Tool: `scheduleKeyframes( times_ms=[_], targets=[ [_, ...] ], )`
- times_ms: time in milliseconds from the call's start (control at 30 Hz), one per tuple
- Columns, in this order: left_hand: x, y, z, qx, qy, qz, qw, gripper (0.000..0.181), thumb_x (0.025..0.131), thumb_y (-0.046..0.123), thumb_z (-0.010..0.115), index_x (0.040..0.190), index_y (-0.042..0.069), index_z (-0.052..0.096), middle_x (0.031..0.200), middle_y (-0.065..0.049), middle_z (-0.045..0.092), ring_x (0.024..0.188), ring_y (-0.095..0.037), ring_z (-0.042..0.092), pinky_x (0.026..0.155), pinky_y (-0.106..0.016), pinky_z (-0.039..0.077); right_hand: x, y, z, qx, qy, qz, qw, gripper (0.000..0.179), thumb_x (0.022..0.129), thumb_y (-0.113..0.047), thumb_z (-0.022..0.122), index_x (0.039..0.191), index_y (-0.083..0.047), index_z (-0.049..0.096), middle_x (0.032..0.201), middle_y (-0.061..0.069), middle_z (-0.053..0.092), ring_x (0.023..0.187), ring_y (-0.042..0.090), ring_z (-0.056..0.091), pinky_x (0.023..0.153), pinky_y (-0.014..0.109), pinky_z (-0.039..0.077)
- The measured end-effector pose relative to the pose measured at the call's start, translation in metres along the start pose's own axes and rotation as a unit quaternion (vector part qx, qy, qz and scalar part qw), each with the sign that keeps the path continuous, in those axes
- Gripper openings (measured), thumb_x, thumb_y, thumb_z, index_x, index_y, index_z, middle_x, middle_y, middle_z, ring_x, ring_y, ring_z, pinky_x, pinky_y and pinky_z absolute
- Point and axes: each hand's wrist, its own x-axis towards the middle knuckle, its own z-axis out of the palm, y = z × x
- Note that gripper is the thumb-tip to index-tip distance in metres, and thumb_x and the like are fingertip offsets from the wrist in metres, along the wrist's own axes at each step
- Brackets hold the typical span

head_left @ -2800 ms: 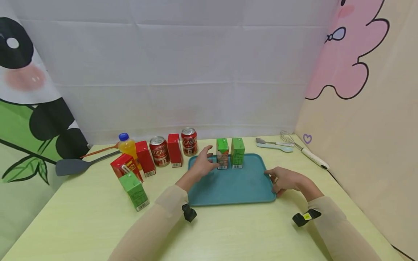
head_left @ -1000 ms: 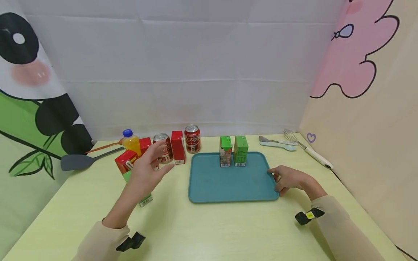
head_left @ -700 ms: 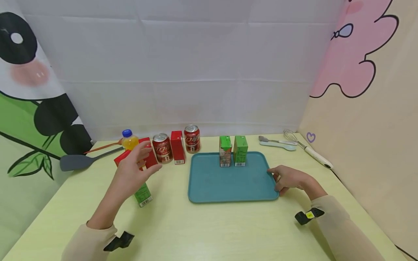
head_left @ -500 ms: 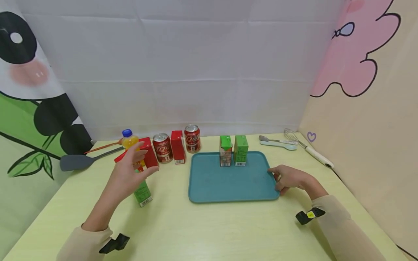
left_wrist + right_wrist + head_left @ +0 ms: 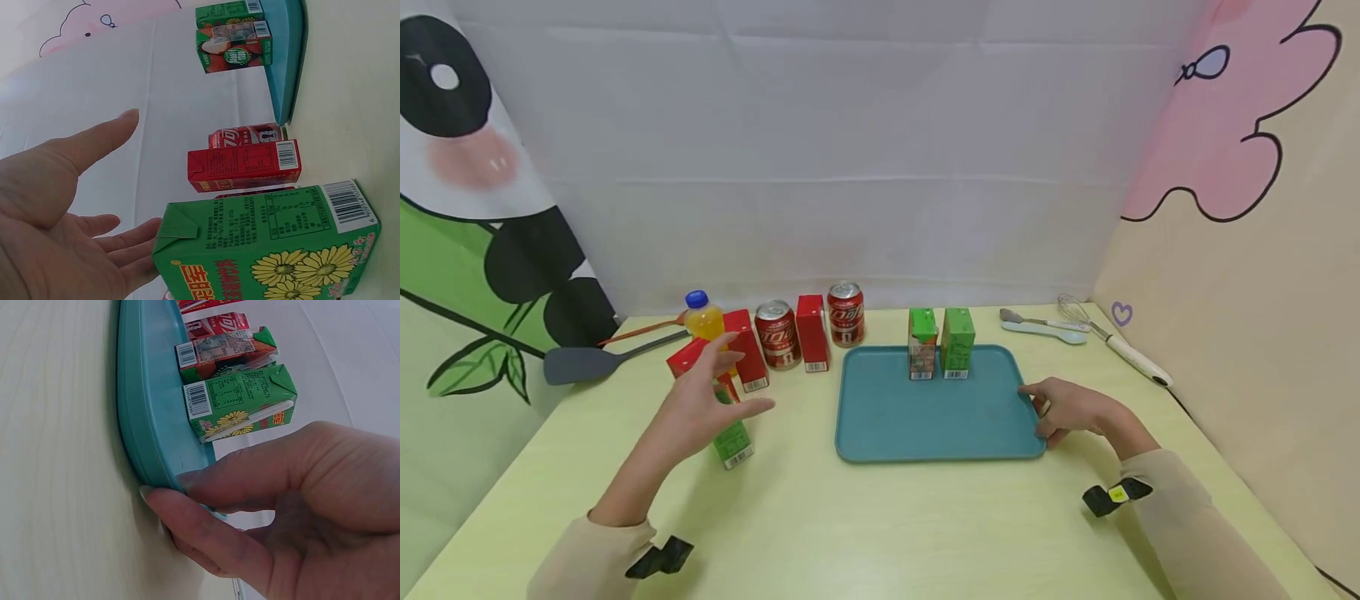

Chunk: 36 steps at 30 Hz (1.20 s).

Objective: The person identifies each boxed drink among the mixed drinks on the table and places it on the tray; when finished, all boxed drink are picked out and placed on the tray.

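Observation:
My left hand (image 5: 688,412) hovers with spread fingers over the near green drink carton (image 5: 733,442), holding nothing. In the left wrist view that carton (image 5: 269,234), printed with yellow flowers, stands right beyond the fingertips, and the thumb is held well apart. My right hand (image 5: 1069,410) pinches the right rim of the blue tray (image 5: 925,429); the right wrist view has the thumb on the inner side of the rim and fingers outside. Toward the tray's back stand a green carton with a fruit picture (image 5: 922,358) and a green flower carton (image 5: 240,400).
Left of the tray stand red cartons (image 5: 813,333), two red cans (image 5: 846,315) and a blue-capped orange drink bottle (image 5: 703,318). A dark spatula (image 5: 583,365) lies at far left. At back right lie a whisk (image 5: 1123,350) and a pale blue utensil (image 5: 1045,332).
My left hand has left the carton on the tray and moved left to the near green carton, fingers spread. The right hand keeps its hold on the tray rim. The head view shifts slightly.

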Motion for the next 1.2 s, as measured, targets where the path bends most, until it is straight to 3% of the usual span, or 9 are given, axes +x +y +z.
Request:
scheduleKeyframes(
  times_ms=[167,400,667,933,1200],
  targets=[
    [0.004,-0.005,0.001,0.009,-0.005,0.004,0.9999,0.115,0.079,0.048,0.083,0.159,0.009,0.012,0.150,-0.025,0.041,0.135,-0.048,0.038,0.095,-0.069,0.043,-0.001,0.001,-0.002,0.000,0.003,0.002,1.0000,0.082,0.078,0.013,0.068,0.149,0.015,0.028,0.115,0.025,0.049,0.086,0.027,0.064,0.070,0.041,0.060],
    [0.007,-0.013,-0.005,0.006,-0.034,-0.016,0.9993,0.114,0.078,0.048,0.083,0.159,0.010,0.012,0.151,-0.026,0.038,0.136,-0.051,0.034,0.096,-0.072,0.040,-0.001,0.003,0.000,0.000,0.000,0.001,1.0000,0.082,0.079,0.012,0.068,0.149,0.015,0.028,0.113,0.024,0.047,0.085,0.026,0.063,0.070,0.041,0.060],
    [0.007,-0.022,-0.011,0.016,-0.048,-0.029,0.9983,0.105,0.080,0.043,0.083,0.156,0.008,0.021,0.148,-0.027,0.040,0.134,-0.050,0.035,0.093,-0.069,0.044,0.000,-0.001,-0.001,-0.008,-0.001,-0.002,1.0000,0.081,0.079,0.012,0.068,0.149,0.015,0.028,0.111,0.022,0.047,0.081,0.025,0.063,0.070,0.040,0.060],
    [0.007,-0.023,-0.015,0.037,-0.082,-0.048,0.9948,0.099,0.080,0.038,0.084,0.153,0.002,0.028,0.145,-0.028,0.040,0.128,-0.049,0.040,0.091,-0.064,0.049,0.000,-0.002,-0.002,-0.002,-0.008,-0.001,1.0000,0.080,0.081,0.011,0.068,0.150,0.015,0.027,0.113,0.023,0.047,0.083,0.025,0.063,0.072,0.040,0.060],
    [0.004,-0.025,-0.004,0.047,-0.091,-0.039,0.9940,0.094,0.079,0.037,0.085,0.150,0.001,0.034,0.137,-0.028,0.047,0.115,-0.043,0.049,0.089,-0.059,0.052,0.000,-0.001,-0.002,-0.002,-0.008,-0.001,1.0000,0.080,0.081,0.011,0.069,0.149,0.015,0.027,0.111,0.022,0.046,0.083,0.025,0.062,0.072,0.040,0.060]
  ],
)
